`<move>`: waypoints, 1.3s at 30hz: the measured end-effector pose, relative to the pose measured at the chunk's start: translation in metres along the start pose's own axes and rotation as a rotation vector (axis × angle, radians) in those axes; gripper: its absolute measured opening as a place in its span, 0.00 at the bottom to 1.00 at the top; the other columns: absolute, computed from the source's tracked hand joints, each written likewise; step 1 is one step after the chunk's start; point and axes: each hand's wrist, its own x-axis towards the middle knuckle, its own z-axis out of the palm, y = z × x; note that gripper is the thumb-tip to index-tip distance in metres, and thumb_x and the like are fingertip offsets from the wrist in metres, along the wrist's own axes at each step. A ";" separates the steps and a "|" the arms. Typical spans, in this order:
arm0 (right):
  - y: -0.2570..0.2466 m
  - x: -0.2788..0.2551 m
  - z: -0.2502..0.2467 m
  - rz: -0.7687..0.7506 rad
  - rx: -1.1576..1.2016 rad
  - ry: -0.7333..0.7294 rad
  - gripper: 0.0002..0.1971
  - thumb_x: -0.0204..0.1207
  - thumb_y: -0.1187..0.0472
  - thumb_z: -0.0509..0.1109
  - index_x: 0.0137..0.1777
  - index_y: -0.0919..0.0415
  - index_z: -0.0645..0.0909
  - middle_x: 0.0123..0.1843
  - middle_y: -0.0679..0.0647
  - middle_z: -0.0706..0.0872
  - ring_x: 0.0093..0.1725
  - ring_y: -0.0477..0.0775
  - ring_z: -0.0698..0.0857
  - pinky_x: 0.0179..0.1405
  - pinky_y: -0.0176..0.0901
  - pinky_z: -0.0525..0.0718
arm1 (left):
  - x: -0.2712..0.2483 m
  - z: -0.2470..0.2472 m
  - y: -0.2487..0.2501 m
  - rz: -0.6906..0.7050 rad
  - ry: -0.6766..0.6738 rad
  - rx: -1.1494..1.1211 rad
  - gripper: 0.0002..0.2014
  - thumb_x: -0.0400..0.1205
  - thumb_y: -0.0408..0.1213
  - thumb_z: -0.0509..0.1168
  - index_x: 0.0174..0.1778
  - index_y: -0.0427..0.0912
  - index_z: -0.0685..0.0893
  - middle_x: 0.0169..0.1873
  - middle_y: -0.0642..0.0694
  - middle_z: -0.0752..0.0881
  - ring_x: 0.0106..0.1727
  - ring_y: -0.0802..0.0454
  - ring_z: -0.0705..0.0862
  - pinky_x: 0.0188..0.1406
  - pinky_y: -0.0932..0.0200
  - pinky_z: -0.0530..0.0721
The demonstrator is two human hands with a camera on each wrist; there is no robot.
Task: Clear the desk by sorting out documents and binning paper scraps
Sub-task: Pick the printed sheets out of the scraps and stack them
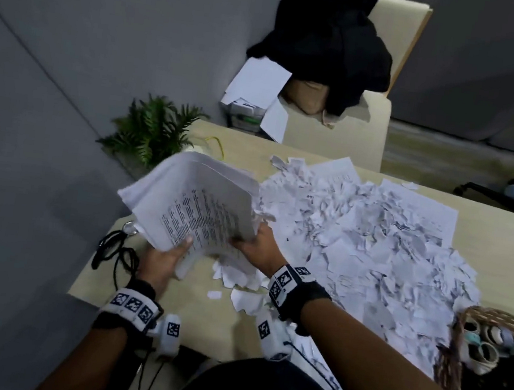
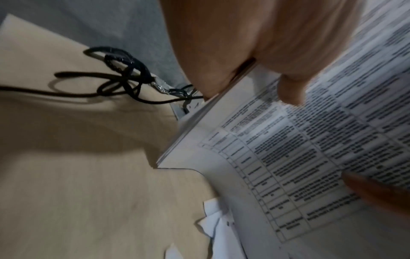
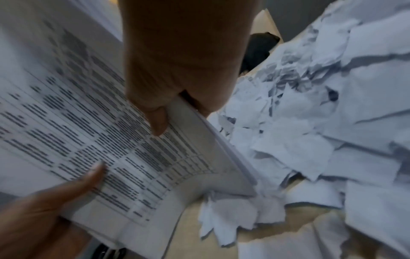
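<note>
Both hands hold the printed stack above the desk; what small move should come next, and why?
Probably carry the stack of documents leftward and set it on the bare desk near the black cord. The left hand and right hand grip its lower edge, it is lifted, and the paper scraps cover the desk to its right.

The stack of documents [image 2: 310,157] carries a printed table of text, too blurred to read; the wristbands [image 1: 283,282] show only square coded markers.
</note>
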 end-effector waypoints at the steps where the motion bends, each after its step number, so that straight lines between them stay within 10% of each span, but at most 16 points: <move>1: 0.004 0.002 -0.001 0.008 -0.031 0.003 0.06 0.70 0.75 0.75 0.41 0.80 0.82 0.40 0.67 0.85 0.40 0.59 0.82 0.44 0.58 0.85 | 0.003 -0.003 -0.007 -0.010 0.009 0.025 0.15 0.78 0.34 0.73 0.58 0.52 0.84 0.56 0.58 0.86 0.59 0.56 0.85 0.65 0.52 0.81; 5: -0.002 0.004 -0.010 -0.006 -0.031 0.066 0.18 0.71 0.66 0.79 0.59 0.73 0.84 0.55 0.67 0.88 0.53 0.63 0.87 0.55 0.58 0.87 | 0.008 -0.005 0.004 -0.026 0.046 0.066 0.14 0.77 0.39 0.74 0.59 0.50 0.84 0.56 0.51 0.88 0.60 0.47 0.86 0.60 0.50 0.83; 10: -0.033 -0.003 -0.054 -0.069 0.030 0.248 0.18 0.68 0.65 0.82 0.56 0.74 0.86 0.53 0.67 0.89 0.50 0.59 0.87 0.52 0.53 0.88 | 0.002 0.027 0.072 0.120 0.022 0.199 0.16 0.75 0.41 0.75 0.56 0.42 0.84 0.49 0.49 0.85 0.49 0.52 0.83 0.54 0.60 0.75; 16: -0.058 -0.027 -0.185 -0.132 0.062 0.539 0.18 0.64 0.65 0.84 0.52 0.64 0.83 0.47 0.57 0.89 0.45 0.57 0.88 0.45 0.49 0.90 | -0.006 0.150 0.144 0.411 -0.282 0.278 0.17 0.74 0.31 0.76 0.58 0.37 0.83 0.53 0.45 0.85 0.54 0.49 0.84 0.53 0.58 0.77; 18: -0.054 -0.041 -0.239 -0.158 0.066 0.635 0.19 0.66 0.69 0.82 0.54 0.60 0.79 0.47 0.55 0.86 0.45 0.54 0.85 0.38 0.34 0.88 | -0.006 0.207 0.151 0.420 -0.400 0.269 0.18 0.74 0.32 0.77 0.57 0.36 0.83 0.53 0.43 0.87 0.55 0.47 0.86 0.55 0.55 0.81; 23: -0.017 -0.073 -0.375 -0.138 -0.074 0.804 0.33 0.67 0.67 0.81 0.72 0.60 0.73 0.60 0.52 0.83 0.56 0.50 0.82 0.45 0.30 0.81 | -0.022 0.363 0.143 0.295 -0.685 0.247 0.22 0.76 0.20 0.69 0.67 0.30 0.78 0.60 0.35 0.85 0.60 0.39 0.85 0.64 0.44 0.82; 29: 0.059 -0.099 -0.507 0.097 -0.270 0.776 0.41 0.64 0.64 0.78 0.77 0.48 0.65 0.62 0.56 0.82 0.61 0.59 0.81 0.60 0.53 0.82 | -0.056 0.512 0.101 0.121 -0.891 0.469 0.16 0.79 0.27 0.70 0.61 0.37 0.80 0.56 0.35 0.87 0.51 0.39 0.88 0.43 0.46 0.89; 32: 0.100 -0.109 -0.549 0.195 -0.306 0.741 0.41 0.66 0.65 0.78 0.78 0.50 0.64 0.62 0.56 0.82 0.61 0.60 0.81 0.59 0.51 0.81 | -0.066 0.568 0.072 0.042 -0.905 0.553 0.16 0.78 0.27 0.73 0.60 0.34 0.79 0.56 0.40 0.85 0.57 0.41 0.85 0.57 0.41 0.85; 39: 0.198 -0.099 -0.615 0.446 -0.248 0.738 0.38 0.69 0.65 0.78 0.78 0.55 0.64 0.66 0.65 0.79 0.66 0.68 0.78 0.61 0.57 0.80 | -0.073 0.664 0.012 -0.134 -0.952 0.704 0.18 0.79 0.27 0.71 0.64 0.30 0.79 0.59 0.38 0.85 0.56 0.43 0.85 0.53 0.52 0.84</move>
